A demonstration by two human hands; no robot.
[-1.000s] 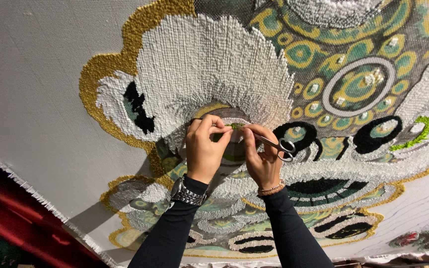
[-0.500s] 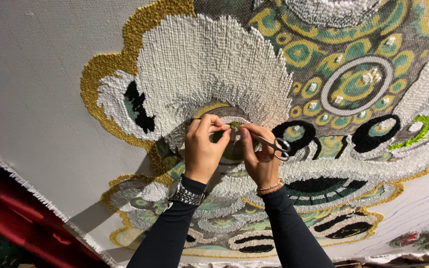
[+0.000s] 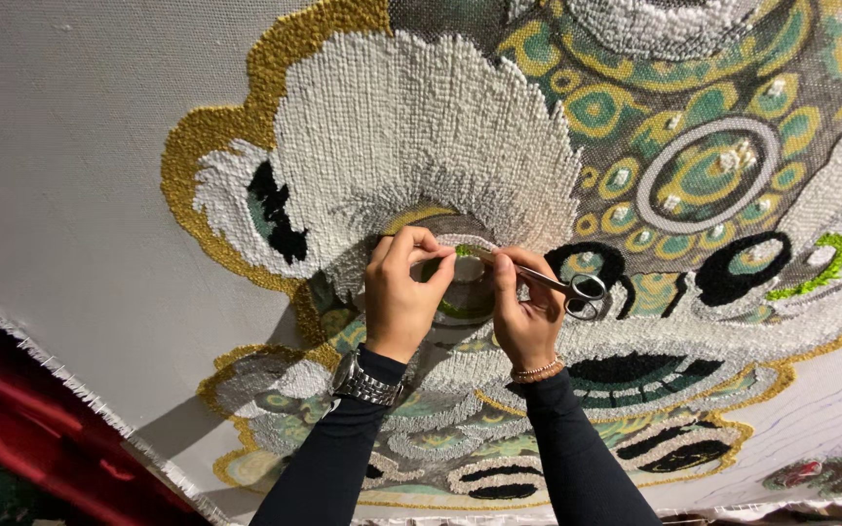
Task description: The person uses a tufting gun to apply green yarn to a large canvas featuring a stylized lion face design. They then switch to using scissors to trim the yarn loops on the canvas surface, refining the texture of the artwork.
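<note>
A large tufted rug [image 3: 421,127] stretched on pale backing cloth fills the view, with white, gold, green and black yarn patterns. My left hand [image 3: 400,297] pinches a bit of green yarn [image 3: 460,252] at a round patch in the middle of the design. My right hand [image 3: 526,312] holds small silver scissors [image 3: 562,284], their tips pointing left at that green yarn and their finger loops sticking out to the right. Both hands rest against the rug, close together. I wear dark sleeves, a metal watch [image 3: 366,382] on the left wrist and a bead bracelet [image 3: 536,370] on the right.
Bare pale backing cloth [image 3: 60,175] spreads to the left, ending in a frayed edge [image 3: 41,365]. Beyond that edge lies a dark red area [image 3: 12,438]. Raised circular motifs [image 3: 708,170] cover the rug to the upper right.
Both hands stay at the same spot on the rug. The scissor tips have shifted slightly at the green yarn; little else differs.
</note>
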